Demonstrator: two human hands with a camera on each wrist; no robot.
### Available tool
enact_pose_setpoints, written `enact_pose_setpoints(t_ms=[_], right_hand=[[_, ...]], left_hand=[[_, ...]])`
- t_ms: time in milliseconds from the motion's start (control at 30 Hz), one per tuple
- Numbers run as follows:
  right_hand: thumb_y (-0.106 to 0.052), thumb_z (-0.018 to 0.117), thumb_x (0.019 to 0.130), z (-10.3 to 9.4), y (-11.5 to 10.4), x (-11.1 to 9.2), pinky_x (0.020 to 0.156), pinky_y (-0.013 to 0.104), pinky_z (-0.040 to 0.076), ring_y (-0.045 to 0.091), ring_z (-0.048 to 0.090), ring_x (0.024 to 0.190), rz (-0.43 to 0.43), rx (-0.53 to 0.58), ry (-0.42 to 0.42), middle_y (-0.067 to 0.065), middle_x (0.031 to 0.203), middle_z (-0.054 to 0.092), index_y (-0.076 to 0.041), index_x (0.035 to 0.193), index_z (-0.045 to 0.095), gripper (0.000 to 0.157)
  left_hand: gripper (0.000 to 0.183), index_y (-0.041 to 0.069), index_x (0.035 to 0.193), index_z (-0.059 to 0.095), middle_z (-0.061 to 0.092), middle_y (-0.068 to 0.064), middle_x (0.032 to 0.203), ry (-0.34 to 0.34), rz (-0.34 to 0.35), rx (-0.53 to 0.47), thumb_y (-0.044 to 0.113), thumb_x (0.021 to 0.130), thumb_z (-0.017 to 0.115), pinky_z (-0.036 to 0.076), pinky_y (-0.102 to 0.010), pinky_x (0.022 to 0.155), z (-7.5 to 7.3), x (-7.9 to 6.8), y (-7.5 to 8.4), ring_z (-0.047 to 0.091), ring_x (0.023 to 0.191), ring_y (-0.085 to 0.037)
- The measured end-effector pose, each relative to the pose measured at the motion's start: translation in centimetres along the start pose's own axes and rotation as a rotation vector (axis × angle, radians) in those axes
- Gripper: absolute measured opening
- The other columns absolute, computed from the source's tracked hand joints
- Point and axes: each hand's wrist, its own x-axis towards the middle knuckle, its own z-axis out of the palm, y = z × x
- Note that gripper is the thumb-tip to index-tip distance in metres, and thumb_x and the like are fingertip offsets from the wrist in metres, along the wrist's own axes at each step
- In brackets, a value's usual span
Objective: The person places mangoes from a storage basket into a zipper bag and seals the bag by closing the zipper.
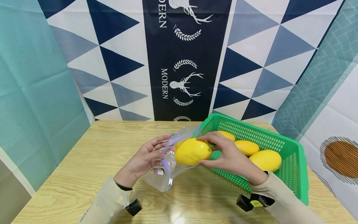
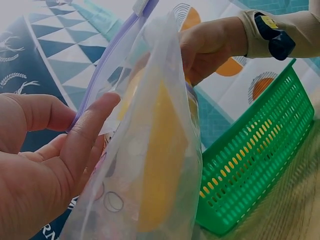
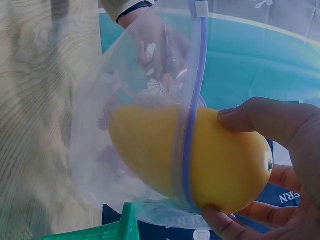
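Note:
My right hand (image 1: 226,155) grips a yellow mango (image 1: 193,151) by its stem end, thumb on one side and fingers on the other. The mango's far half lies inside a clear zip bag (image 3: 95,165) with a purple zip edge (image 3: 192,100) and a white slider. On the other side, my left hand (image 1: 144,160) pinches the bag's rim near the zip, holding the mouth apart. From the left wrist view, the mango (image 2: 162,165) shows through the cloudy plastic. Printed pink and white figures mark the bag's side.
A green plastic basket (image 1: 303,174) stands on the right of the wooden table (image 1: 98,152), with several more mangoes (image 1: 265,160) in it. Its near left rim lies close under the right hand. A patterned cloth (image 1: 123,62) hangs behind the table.

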Motion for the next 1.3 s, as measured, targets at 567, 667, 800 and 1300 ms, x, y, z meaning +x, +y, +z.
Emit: enact_pose_setpoints(t_ms=[567,667,800,1300], right_hand=[[-0.02,0.088,0.073,1.0,-1.3,1.6,0.082,0.041,0.055,0.025,0.054,0.105,-0.016,-0.199,-0.035,0.009,0.125,0.058,-0.011,0.125,0.065,0.058],[-0.021,0.088,0.073,1.2,-1.4,1.8,0.084,0.041,0.055,0.027,0.055,0.107,-0.02,-0.216,-0.05,0.009,0.125,0.058,-0.011,0.125,0.065,0.058],[-0.021,0.089,0.072,1.4,-1.5,2.0,0.083,0.039,0.055,0.025,0.055,0.105,-0.038,-0.233,-0.072,0.008,0.124,0.058,-0.011,0.126,0.065,0.059],[-0.023,0.088,0.074,1.8,-1.2,1.8,0.087,0.045,0.052,0.028,0.054,0.106,-0.108,-0.312,-0.081,0.008,0.12,0.06,-0.011,0.125,0.065,0.057]], left_hand=[[0.064,0.002,0.149,0.034,0.055,-0.006,0.124,0.019,0.001,-0.006,-0.013,0.089,0.051,0.06,-0.027,0.074,0.4,-0.1,-0.1,0.065,0.106,-0.017],[0.065,0.003,0.149,0.034,0.053,-0.007,0.125,0.029,0.006,-0.007,-0.013,0.088,0.051,0.06,-0.028,0.074,0.6,-0.2,0.0,0.065,0.105,-0.017],[0.065,0.003,0.148,0.035,0.053,-0.006,0.125,0.034,0.015,-0.005,-0.013,0.088,0.051,0.06,-0.028,0.074,0.7,-0.2,0.1,0.064,0.098,-0.016],[0.064,0.002,0.149,0.033,0.052,-0.008,0.128,0.046,0.056,-0.021,-0.014,0.089,0.05,0.059,-0.026,0.074,0.8,-0.3,0.1,0.064,0.108,-0.015]])
